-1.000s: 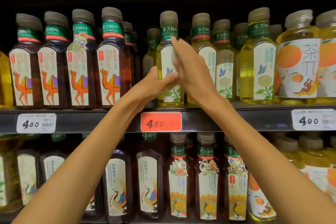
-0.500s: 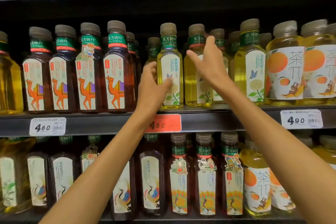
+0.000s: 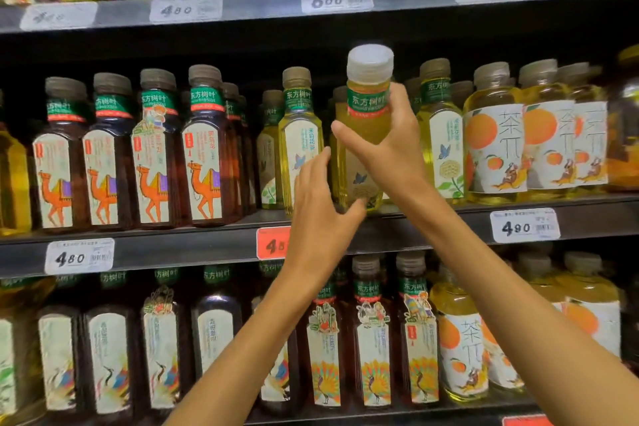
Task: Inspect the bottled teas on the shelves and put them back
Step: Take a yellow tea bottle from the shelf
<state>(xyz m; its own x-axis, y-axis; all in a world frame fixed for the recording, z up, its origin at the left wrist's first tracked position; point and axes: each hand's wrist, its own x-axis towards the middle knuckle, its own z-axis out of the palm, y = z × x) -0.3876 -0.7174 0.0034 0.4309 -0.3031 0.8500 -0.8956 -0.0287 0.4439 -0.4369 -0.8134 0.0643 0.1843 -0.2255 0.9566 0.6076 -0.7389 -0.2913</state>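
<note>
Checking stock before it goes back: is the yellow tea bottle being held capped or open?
Capped. The yellow tea bottle, gripped by the right hand, has its pale cap on.

The right hand [image 3: 387, 152] grips a pale yellow tea bottle [image 3: 363, 121] in front of the middle shelf [image 3: 207, 249]. The left hand [image 3: 321, 204] touches its lower part. Dark camel-label bottles [image 3: 204, 149] stand left.
</note>
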